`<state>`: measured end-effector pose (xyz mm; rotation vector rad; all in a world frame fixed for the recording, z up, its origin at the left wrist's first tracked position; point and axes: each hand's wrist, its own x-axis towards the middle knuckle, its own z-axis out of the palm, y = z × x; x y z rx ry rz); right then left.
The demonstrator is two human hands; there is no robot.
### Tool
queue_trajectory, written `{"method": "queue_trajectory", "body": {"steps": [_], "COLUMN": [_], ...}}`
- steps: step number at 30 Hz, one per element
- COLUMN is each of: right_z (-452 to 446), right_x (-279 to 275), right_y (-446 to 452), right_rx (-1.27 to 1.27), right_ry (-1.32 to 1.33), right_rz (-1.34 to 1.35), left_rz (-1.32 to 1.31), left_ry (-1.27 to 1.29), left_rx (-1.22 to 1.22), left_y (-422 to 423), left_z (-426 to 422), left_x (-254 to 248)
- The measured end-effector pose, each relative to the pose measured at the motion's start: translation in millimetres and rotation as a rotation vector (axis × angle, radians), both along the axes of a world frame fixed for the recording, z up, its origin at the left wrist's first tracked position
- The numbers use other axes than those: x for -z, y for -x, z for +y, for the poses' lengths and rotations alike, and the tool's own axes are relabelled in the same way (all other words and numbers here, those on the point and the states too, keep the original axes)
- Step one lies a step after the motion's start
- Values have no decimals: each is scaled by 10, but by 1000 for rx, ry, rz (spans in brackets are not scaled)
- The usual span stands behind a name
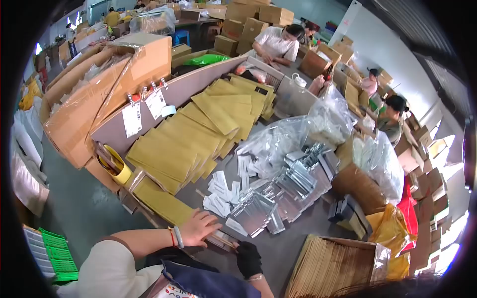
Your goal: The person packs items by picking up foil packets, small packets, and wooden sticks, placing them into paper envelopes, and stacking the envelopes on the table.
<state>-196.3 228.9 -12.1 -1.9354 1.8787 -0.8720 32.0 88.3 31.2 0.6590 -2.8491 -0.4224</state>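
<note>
My left hand, with a red band and a pale bracelet at the wrist, lies with its fingers stretched out at the near end of a yellow-brown padded envelope. My right hand wears a black fingerless glove and is closed at the table's near edge. Between the hands is a narrow, pale brown strip-like object; its kind is unclear, and the glove hides the right hand's grip. Just beyond them lie small white printed slips and a heap of flat, clear-wrapped silvery packs.
Overlapping padded envelopes cover the table's far left. A yellow cup stands at the left edge. A carton of upright envelopes is at the near right. Clear plastic bags lie behind the packs. Co-workers sit beyond.
</note>
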Motion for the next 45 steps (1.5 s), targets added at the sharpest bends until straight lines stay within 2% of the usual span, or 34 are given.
{"method": "queue_trajectory", "body": {"steps": [1,3,4,6,7,8,9,11,12,13,15,17,19,21,23,25,26,28,29,30,32,34,45], "right_z": [99,295,321,70,-56,-223,-272,-254,-229,-239,-254,-302,-253,-146,-105,-51,-26,-48,-15,23,-30,-29,-61], "right_x": [64,139,161,142,180,247,118,36,101,-370,-336,-425,-533,-634,-709,-686,-638,-594,-586,-610,-687,-724,-687], "right_y": [98,272,237,-46,-266,-464,-569,-519,-308,-359,-305,-288,-228,-47,92,111,117,68,27,-8,-41,-41,-62], "right_rx": [-3,259,323,328,263,191,50,42,-46,104,-2,2,16,114,107,268,257,257,249,249,230,209,45], "right_ry": [10,-102,-204,-315,-148,-229,-26,6,94,8,-177,-258,-346,-87,-110,-66,-72,-104,-143,-180,-196,-190,-284], "right_rz": [11,21,-50,-106,-256,-419,-400,-489,106,235,385,418,448,378,283,312,290,283,286,286,314,336,386], "left_rz": [11,1,1,53,102,102,50,158,156,94,33,-169,-108,-31,-30,73,62,210,196,139,89,106,207], "left_ry": [10,-121,-105,-91,-59,-54,-49,-53,-56,16,76,-15,27,26,45,167,155,243,-46,-117,-188,-142,-268], "left_rx": [-3,-24,-20,2,17,7,-21,19,-2,69,143,262,289,293,286,69,70,-263,-279,-302,-315,-518,-518], "left_y": [-32,-175,-167,4,93,173,214,194,201,213,282,376,367,252,70,-170,-240,-287,-271,-235,-156,-162,-213], "left_z": [-49,-124,-106,-12,23,65,76,19,-13,-16,24,-7,-144,-386,-851,-1280,-1198,-982,-783,-507,-166,2,-36], "left_x": [24,100,121,175,195,205,214,121,143,213,159,16,-164,-404,-515,-387,-365,-307,-36,26,184,436,501]}}
